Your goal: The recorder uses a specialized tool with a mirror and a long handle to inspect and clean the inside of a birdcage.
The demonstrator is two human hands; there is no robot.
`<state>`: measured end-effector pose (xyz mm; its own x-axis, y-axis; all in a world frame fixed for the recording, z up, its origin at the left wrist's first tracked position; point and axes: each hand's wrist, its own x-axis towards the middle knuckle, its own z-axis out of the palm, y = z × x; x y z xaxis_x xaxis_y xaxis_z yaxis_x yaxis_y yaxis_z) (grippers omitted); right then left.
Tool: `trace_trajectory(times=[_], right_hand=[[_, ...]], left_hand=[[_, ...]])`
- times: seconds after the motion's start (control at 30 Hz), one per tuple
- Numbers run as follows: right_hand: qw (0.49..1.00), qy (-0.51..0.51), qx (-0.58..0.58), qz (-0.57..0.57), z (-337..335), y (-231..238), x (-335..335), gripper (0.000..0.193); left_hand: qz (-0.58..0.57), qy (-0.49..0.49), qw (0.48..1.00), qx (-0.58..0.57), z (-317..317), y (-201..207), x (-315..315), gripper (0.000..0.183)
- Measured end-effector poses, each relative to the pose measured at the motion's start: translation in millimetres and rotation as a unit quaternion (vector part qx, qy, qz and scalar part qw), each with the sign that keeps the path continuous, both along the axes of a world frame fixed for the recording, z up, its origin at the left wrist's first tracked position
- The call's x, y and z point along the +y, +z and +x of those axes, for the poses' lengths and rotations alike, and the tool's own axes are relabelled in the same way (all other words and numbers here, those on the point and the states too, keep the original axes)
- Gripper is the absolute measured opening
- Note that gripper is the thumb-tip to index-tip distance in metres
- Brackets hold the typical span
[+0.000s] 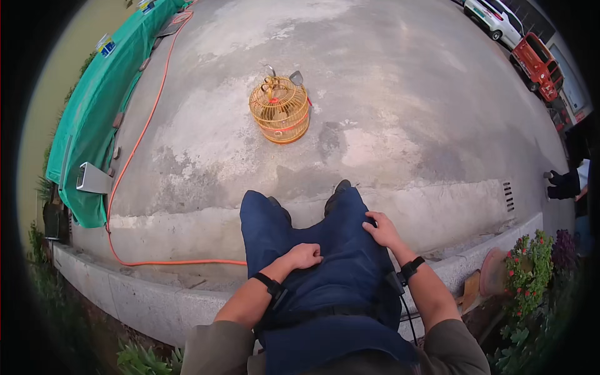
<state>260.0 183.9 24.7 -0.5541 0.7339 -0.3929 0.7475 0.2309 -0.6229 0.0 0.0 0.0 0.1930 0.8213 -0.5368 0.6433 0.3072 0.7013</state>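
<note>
My left hand lies on my left thigh, its fingers curled in with nothing seen in them. My right hand rests on my right thigh near the knee, fingers apart and holding nothing. Both touch the dark blue trousers. On the concrete ahead, out of reach of either hand, stands a round bamboo birdcage with a metal hook on top. A grey flat-bladed scraper shows at its far right side. Something dark is inside the cage, too obscured by the bars to name.
An orange hose runs along the left and toward my seat on a stone curb. Left stands a green tarp-covered row beside a white block. Potted red flowers, vehicles and another person are right.
</note>
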Motion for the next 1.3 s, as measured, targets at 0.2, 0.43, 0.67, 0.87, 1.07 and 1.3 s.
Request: trace_trajectory(times=[0.2, 0.43, 0.67, 0.87, 1.07, 1.3], right_hand=[[0.997, -0.061, 0.008, 0.038, -76, -16, 101, 0.052], [0.997, -0.062, 0.010, 0.033, -188, -62, 221, 0.066], [0.996, -0.070, 0.011, 0.056, -326, -118, 337, 0.078], [0.988, -0.051, 0.042, 0.139, -451, -186, 440, 0.089], [0.963, -0.068, 0.080, 0.249, -539, -245, 514, 0.100], [0.965, -0.076, 0.104, 0.228, -589, -246, 533, 0.085]], left_hand=[[-0.031, 0.018, 0.998, -0.051, -47, 18, 57, 0.031], [-0.042, 0.073, 0.988, -0.130, -100, -6, 144, 0.028], [-0.012, 0.159, 0.965, -0.207, -162, -62, 233, 0.026], [0.017, 0.187, 0.957, -0.221, -212, -113, 275, 0.023], [0.069, 0.180, 0.965, -0.179, -227, -154, 287, 0.023], [0.121, 0.146, 0.970, -0.155, -267, -134, 328, 0.027]])
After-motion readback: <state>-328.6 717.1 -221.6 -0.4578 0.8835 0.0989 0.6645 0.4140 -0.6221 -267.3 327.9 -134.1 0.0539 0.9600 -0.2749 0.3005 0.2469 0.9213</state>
